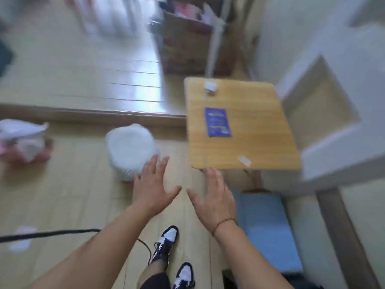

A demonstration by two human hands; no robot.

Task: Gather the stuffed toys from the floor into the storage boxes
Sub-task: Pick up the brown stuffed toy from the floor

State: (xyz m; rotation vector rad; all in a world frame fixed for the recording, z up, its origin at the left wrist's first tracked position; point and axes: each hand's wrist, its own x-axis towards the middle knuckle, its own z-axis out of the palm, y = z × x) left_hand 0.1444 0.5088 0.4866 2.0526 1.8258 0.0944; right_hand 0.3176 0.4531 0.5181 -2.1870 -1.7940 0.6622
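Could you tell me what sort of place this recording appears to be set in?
Most likely a room in a home, though the picture is blurred. Pale wood-plank flooring runs throughout, a small wooden table stands beside a white door, and cardboard boxes sit against the far wall.

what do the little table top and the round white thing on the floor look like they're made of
Table top: wood or wood-look laminate, pale, matte, with fine straight grain lines. Round white thing: looks soft, perhaps plush or padded fabric, going by its fuzzy edge, though motion blur leaves this open.
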